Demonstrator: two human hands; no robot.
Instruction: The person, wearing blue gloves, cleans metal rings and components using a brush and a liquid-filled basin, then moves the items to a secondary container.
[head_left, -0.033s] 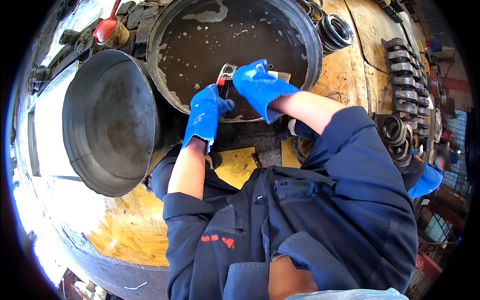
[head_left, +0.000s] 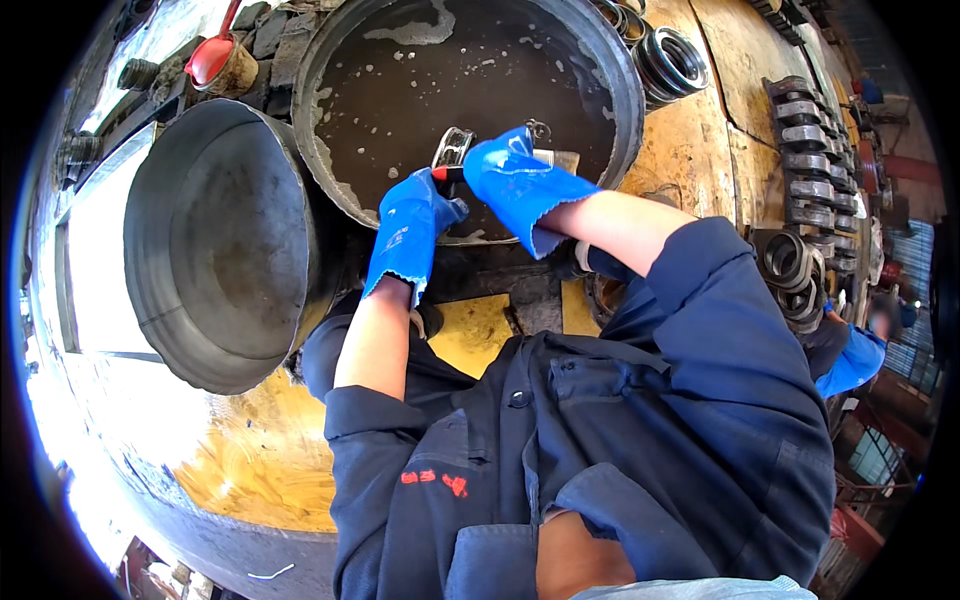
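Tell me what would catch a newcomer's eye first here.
Probably the left hand and right hand, both blue-gloved, over murky liquid in a wide round metal tub at top centre. Next, a deep grey metal vessel left of it, and a small red ladle near the upper left edge.

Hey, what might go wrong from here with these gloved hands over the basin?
The metal part beside the right hand might slip down into the murky liquid, which could hide it. The brush that this hand seems to grip could flick liquid onto the bare forearms above the gloves.
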